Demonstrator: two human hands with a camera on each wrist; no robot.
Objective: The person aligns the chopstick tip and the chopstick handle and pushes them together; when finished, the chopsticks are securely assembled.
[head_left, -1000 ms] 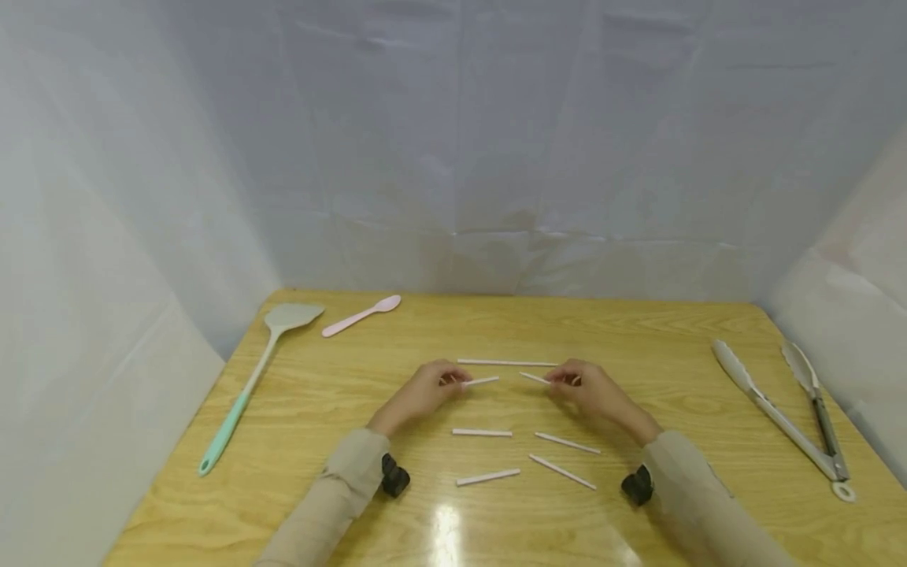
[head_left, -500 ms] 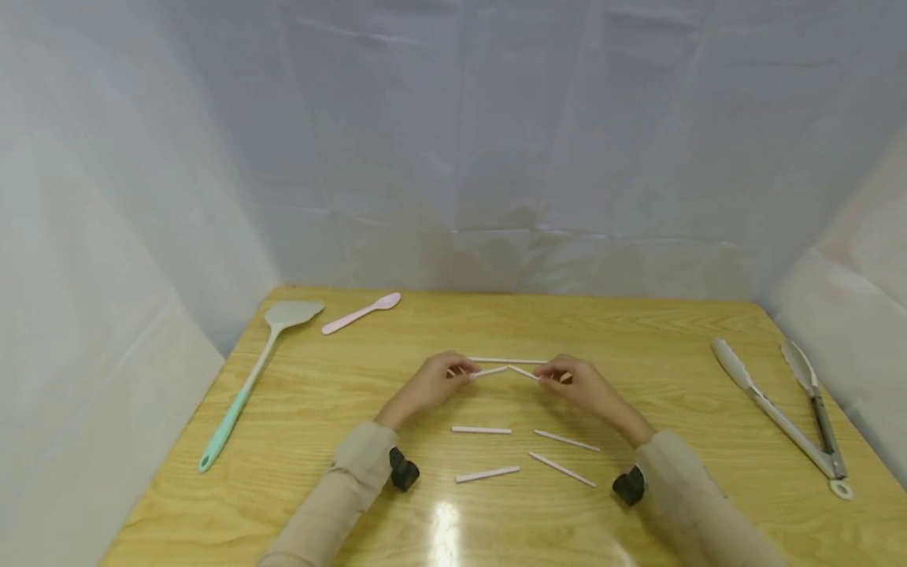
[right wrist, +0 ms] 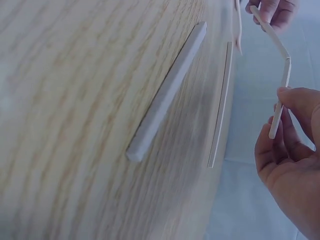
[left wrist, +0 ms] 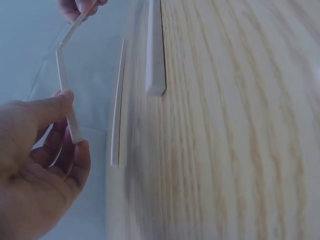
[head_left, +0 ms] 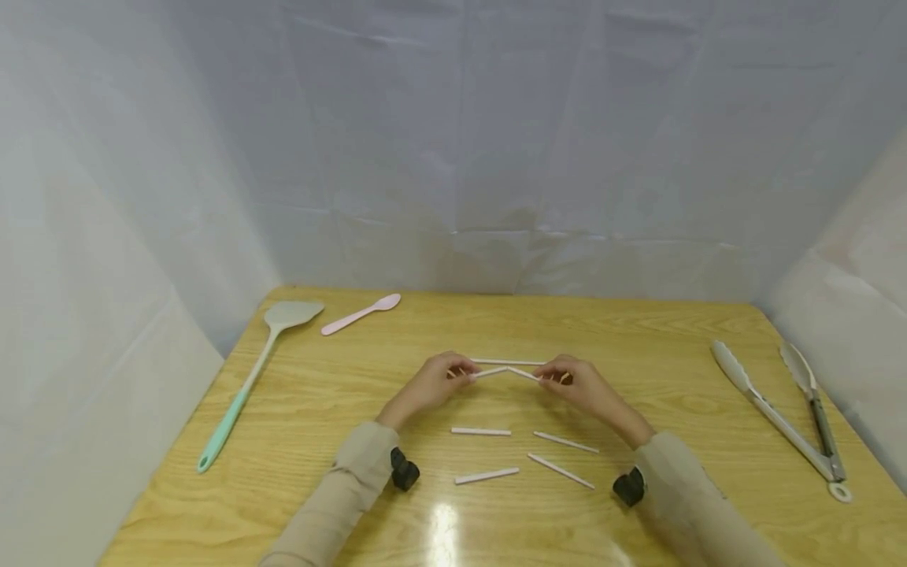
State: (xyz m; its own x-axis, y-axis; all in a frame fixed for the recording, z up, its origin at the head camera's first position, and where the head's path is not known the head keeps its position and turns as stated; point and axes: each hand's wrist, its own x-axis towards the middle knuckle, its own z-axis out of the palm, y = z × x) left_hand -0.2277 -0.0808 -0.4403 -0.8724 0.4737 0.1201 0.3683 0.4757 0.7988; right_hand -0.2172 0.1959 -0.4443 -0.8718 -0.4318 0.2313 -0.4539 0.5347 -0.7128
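Between thumb and fingers, my left hand (head_left: 435, 386) pinches a short, slim white stick (left wrist: 64, 75). My right hand (head_left: 584, 390) pinches a similar white stick (right wrist: 285, 75) the same way. Both sticks are raised off the table, and their inner ends meet in a shallow peak; whether they are joined cannot be seen. Just behind them a long, thin white strip (head_left: 507, 362) lies on the table, its ends partly hidden by my hands. Nearer the front lie two short white sticks on the left, an upper one (head_left: 482, 431) and a lower one (head_left: 486, 476), and two slanted sticks (head_left: 565, 442) on the right.
A spatula (head_left: 244, 398) with a mint handle lies at the table's left, beside a pink spoon (head_left: 361, 315). Spread metal tongs (head_left: 786, 421) lie at the right. Pale sheeting (head_left: 453, 142) walls the wooden table (head_left: 638, 331) at the back and sides.
Over the last second both hands have moved inward, bringing the two held sticks from apart to end against end. In the last half second the hands have barely moved.
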